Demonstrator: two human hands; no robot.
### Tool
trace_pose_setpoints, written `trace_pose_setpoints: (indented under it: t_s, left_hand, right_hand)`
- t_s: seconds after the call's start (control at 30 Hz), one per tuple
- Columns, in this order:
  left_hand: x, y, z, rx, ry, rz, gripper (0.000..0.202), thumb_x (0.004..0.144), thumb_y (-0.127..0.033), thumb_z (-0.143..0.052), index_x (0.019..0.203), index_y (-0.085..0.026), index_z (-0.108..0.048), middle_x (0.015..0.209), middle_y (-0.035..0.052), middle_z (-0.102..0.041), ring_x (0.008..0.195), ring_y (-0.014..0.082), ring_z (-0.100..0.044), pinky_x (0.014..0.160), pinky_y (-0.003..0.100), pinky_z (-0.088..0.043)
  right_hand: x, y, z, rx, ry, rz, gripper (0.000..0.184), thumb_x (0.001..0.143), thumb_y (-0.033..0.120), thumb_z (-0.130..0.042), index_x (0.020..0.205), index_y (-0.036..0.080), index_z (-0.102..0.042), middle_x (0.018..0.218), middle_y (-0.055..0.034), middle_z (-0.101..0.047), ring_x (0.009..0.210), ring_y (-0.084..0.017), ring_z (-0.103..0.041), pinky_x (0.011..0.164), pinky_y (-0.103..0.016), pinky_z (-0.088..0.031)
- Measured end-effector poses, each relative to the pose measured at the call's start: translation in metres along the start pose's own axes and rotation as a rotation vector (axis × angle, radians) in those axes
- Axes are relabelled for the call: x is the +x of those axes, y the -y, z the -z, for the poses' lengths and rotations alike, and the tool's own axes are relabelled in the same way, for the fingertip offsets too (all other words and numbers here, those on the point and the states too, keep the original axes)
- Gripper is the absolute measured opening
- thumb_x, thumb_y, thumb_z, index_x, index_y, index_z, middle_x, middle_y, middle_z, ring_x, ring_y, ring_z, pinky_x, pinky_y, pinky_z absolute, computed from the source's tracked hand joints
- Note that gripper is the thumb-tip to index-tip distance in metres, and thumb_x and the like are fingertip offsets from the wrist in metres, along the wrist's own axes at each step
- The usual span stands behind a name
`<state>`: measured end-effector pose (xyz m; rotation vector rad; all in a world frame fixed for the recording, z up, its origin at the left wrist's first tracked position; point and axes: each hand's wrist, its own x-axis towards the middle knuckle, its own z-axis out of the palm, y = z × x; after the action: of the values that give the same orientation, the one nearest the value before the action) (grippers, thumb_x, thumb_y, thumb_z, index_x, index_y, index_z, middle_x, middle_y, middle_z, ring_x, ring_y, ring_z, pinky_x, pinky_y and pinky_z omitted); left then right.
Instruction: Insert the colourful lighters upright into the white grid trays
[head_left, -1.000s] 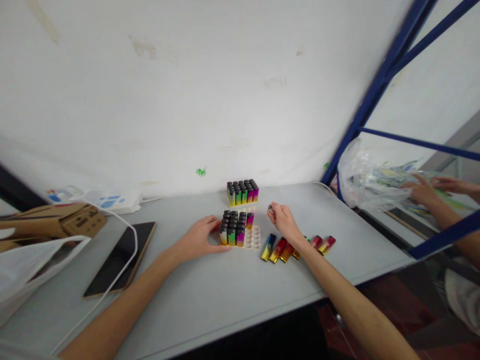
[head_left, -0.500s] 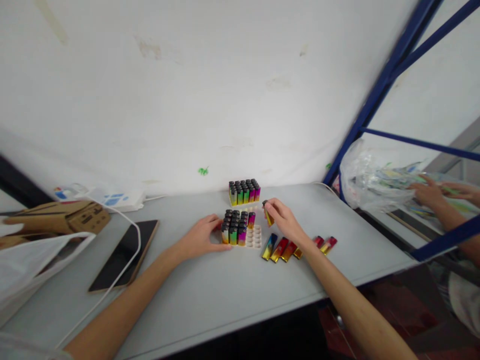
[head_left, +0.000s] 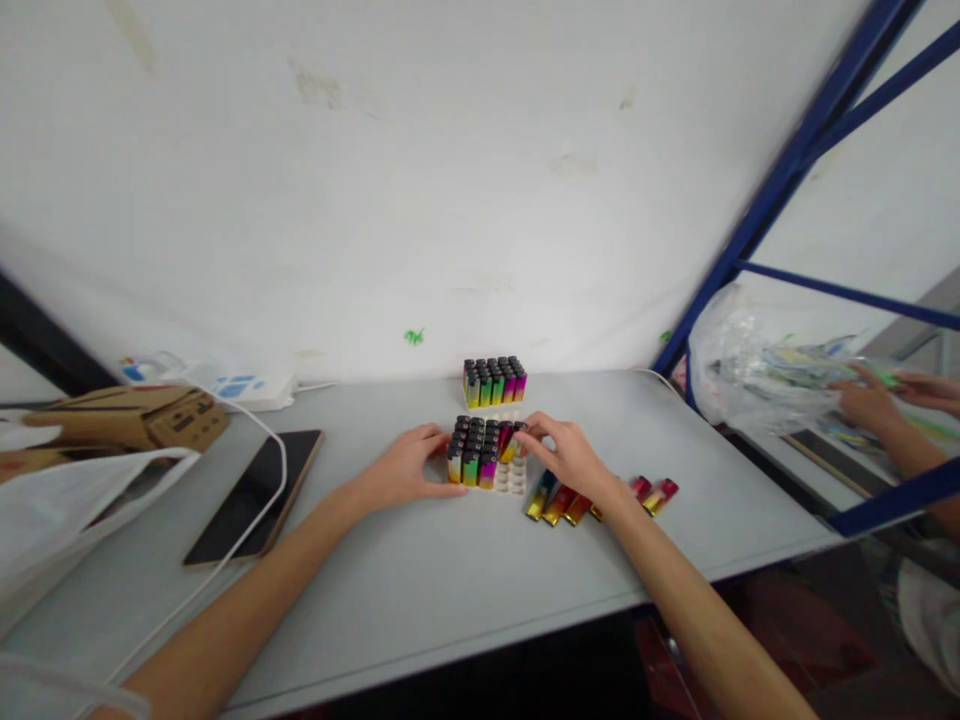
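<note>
Upright lighters with black tops [head_left: 470,455] fill the left part of a white tray [head_left: 512,482]; empty round holes show at its right. My left hand [head_left: 401,465] grips the tray's left side, thumb along the front edge and fingers behind the rows. Between the fingertips of my right hand [head_left: 566,455] is a yellow lighter [head_left: 510,452], tilted over the tray's right part beside a red-purple one. Whether its lower end sits in a hole, I cannot tell. Several red, blue and gold lighters [head_left: 556,503] lie on the table below my right hand, some hidden by the wrist.
Behind stands a second tray of lighters [head_left: 495,382] near the wall. To the left are a phone [head_left: 255,500], a white cable [head_left: 282,470], a cardboard box [head_left: 142,420] and a white bag [head_left: 82,510]. At right, another person's hands [head_left: 870,395] work by a clear plastic bag [head_left: 727,355].
My right hand has moved left, bringing the lighter from beside the tray to over its right part. My left hand stays at the tray. The view has shifted slightly.
</note>
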<state>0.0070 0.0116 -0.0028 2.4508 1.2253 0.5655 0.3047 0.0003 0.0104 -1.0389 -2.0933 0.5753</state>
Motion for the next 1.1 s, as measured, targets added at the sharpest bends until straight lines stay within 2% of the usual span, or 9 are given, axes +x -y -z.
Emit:
trace_pose_setpoints:
  t_s: [0.23, 0.43, 0.6, 0.7, 0.77, 0.83, 0.93, 1.0, 1.1]
  left_hand:
    - [0.0, 0.002, -0.001, 0.011, 0.004, -0.012, 0.057, 0.071, -0.07, -0.079, 0.098, -0.021, -0.07, 0.102, 0.0083, -0.067, 0.096, 0.0302, -0.063, 0.088, 0.041, -0.052]
    - [0.0, 0.003, -0.001, 0.026, 0.016, -0.01, 0.057, 0.071, -0.071, -0.079, 0.097, -0.02, -0.069, 0.102, 0.009, -0.066, 0.095, 0.0311, -0.064, 0.088, 0.041, -0.053]
    - [0.001, 0.002, -0.001, 0.018, 0.005, -0.015, 0.055, 0.071, -0.068, -0.08, 0.095, -0.02, -0.07, 0.099, 0.0079, -0.066, 0.093, 0.0305, -0.064, 0.085, 0.04, -0.053]
    - [0.001, 0.004, -0.001, 0.027, 0.003, -0.021, 0.055, 0.071, -0.068, -0.08, 0.095, -0.019, -0.069, 0.1, 0.0081, -0.066, 0.092, 0.03, -0.064, 0.084, 0.04, -0.052]
    - [0.0, 0.004, -0.001, 0.03, -0.001, -0.018, 0.056, 0.071, -0.069, -0.08, 0.095, -0.02, -0.069, 0.099, 0.0075, -0.066, 0.092, 0.0294, -0.064, 0.084, 0.039, -0.052]
    - [0.0, 0.004, -0.001, 0.034, 0.004, -0.014, 0.056, 0.071, -0.069, -0.079, 0.095, -0.02, -0.069, 0.099, 0.0071, -0.065, 0.092, 0.0289, -0.064, 0.085, 0.039, -0.052]
    - [0.0, 0.004, -0.001, 0.031, 0.009, -0.006, 0.057, 0.072, -0.069, -0.078, 0.096, -0.019, -0.069, 0.1, 0.0072, -0.065, 0.093, 0.0291, -0.064, 0.086, 0.039, -0.052]
    - [0.001, 0.005, -0.002, 0.02, 0.004, -0.008, 0.057, 0.072, -0.07, -0.078, 0.097, -0.019, -0.069, 0.101, 0.0075, -0.065, 0.093, 0.0295, -0.064, 0.086, 0.04, -0.052]
    - [0.002, 0.007, -0.004, 0.02, -0.001, -0.022, 0.058, 0.071, -0.071, -0.078, 0.097, -0.02, -0.07, 0.102, 0.008, -0.066, 0.094, 0.0303, -0.064, 0.087, 0.041, -0.052]
  right_hand:
    - [-0.004, 0.005, -0.004, -0.192, 0.033, 0.004, 0.027, 0.105, 0.05, -0.05, 0.097, 0.026, -0.059, 0.076, -0.0028, -0.066, 0.066, -0.021, -0.059, 0.065, -0.029, -0.04]
    - [-0.006, 0.001, -0.013, -0.127, 0.049, 0.003, 0.025, 0.109, 0.045, -0.044, 0.096, 0.026, -0.053, 0.081, -0.0032, -0.07, 0.072, -0.021, -0.064, 0.067, -0.028, -0.041]
    - [-0.001, 0.001, -0.013, -0.254, 0.079, 0.021, 0.027, 0.107, 0.049, -0.049, 0.103, 0.025, -0.061, 0.077, -0.0025, -0.068, 0.066, -0.02, -0.059, 0.066, -0.029, -0.039]
    - [0.0, 0.001, -0.002, -0.26, 0.076, 0.019, 0.031, 0.104, 0.051, -0.055, 0.097, 0.023, -0.066, 0.079, -0.0045, -0.07, 0.07, -0.02, -0.061, 0.069, -0.031, -0.043]
    - [-0.007, -0.001, 0.013, -0.231, 0.058, 0.019, 0.033, 0.105, 0.051, -0.053, 0.095, 0.023, -0.068, 0.088, -0.0071, -0.072, 0.08, -0.022, -0.065, 0.078, -0.034, -0.048]
    - [-0.023, -0.004, 0.029, -0.241, 0.013, 0.011, 0.033, 0.107, 0.048, -0.049, 0.104, 0.023, -0.07, 0.103, -0.01, -0.073, 0.097, -0.025, -0.066, 0.093, -0.04, -0.05]
    - [-0.061, -0.004, 0.045, -0.343, -0.013, -0.053, 0.036, 0.104, 0.051, -0.053, 0.125, 0.027, -0.069, 0.135, -0.0131, -0.063, 0.129, -0.03, -0.057, 0.114, -0.049, -0.043]
    - [-0.086, -0.001, 0.044, -0.421, 0.019, -0.136, 0.047, 0.103, 0.056, -0.052, 0.142, 0.03, -0.061, 0.157, -0.0124, -0.047, 0.147, -0.032, -0.043, 0.121, -0.054, -0.038]
    - [-0.108, 0.009, 0.023, -0.533, 0.058, -0.24, 0.061, 0.103, 0.061, -0.047, 0.16, 0.038, -0.041, 0.172, -0.0092, -0.026, 0.159, -0.038, -0.021, 0.123, -0.066, -0.028]
